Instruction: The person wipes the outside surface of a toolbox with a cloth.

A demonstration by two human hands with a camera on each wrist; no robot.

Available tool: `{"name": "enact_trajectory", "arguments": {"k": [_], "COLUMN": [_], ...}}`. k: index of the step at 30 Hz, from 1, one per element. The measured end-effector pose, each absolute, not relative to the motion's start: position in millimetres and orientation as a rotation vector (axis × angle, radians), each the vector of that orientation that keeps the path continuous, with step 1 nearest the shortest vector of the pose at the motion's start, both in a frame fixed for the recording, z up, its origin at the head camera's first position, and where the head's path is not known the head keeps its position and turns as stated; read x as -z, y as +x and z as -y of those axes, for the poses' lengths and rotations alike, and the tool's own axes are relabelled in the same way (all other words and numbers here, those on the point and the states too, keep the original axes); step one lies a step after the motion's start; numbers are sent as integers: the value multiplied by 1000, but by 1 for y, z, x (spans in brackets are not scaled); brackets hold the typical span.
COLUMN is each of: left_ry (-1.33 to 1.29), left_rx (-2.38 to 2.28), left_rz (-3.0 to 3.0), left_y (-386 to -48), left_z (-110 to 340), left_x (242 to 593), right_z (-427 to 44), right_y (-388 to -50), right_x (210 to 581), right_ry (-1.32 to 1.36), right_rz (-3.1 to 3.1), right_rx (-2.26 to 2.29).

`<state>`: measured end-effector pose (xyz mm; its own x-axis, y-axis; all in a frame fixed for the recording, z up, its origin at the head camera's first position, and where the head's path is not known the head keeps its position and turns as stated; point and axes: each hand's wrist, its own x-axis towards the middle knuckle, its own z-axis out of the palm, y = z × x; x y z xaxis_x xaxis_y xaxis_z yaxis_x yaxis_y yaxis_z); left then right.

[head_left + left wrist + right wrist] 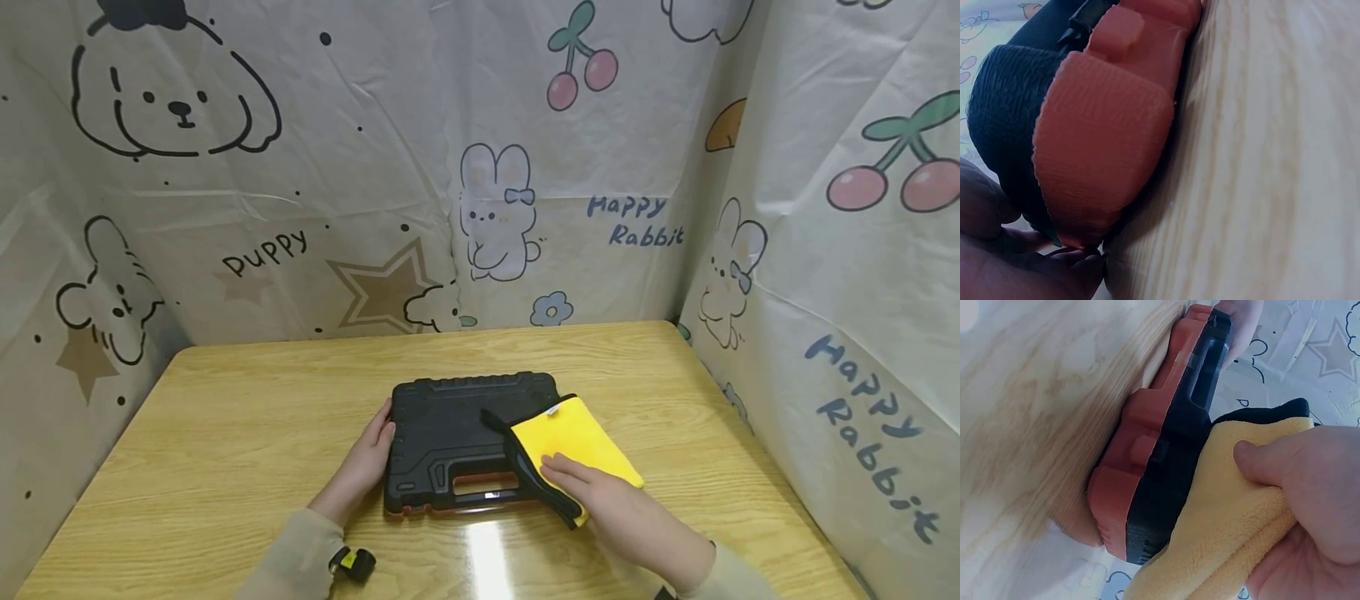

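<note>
A black plastic tool case [457, 425] with an orange-red lower half [1104, 144] lies flat on the wooden table, its handle side facing me. My left hand [367, 454] grips the case's left end, and its fingertips reach the lower edge in the left wrist view. A yellow cloth [581, 433] with black edging and a small white tag lies over the case's right part, hanging past that side. My right hand [626, 508] holds the cloth, the thumb on its yellow face in the right wrist view. The cloth hides the case's right front corner.
The wooden table [247, 425] stretches out on both sides of the case. White sheets [360, 167] printed with cartoon animals and cherries hang behind and at the sides. A small black device [360, 565] is strapped at my left wrist.
</note>
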<state>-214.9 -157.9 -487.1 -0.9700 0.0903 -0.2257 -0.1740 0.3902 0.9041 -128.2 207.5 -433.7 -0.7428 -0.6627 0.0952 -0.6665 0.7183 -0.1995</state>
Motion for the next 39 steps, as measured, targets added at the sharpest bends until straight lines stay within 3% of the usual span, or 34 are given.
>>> {"name": "enact_trajectory", "arguments": {"k": [21, 39], "left_ry": [-66, -69], "left_rx": [-1599, -1592], "left_rz": [-2439, -2435], "left_y": [-216, -215], "left_z": [157, 159], "left_x": [488, 486], "right_z": [-211, -248], "right_y": [-125, -156], "right_x": [423, 377], "right_ry": [1156, 678], "right_rz": [2915, 2847], "right_rx": [-414, -691]}}
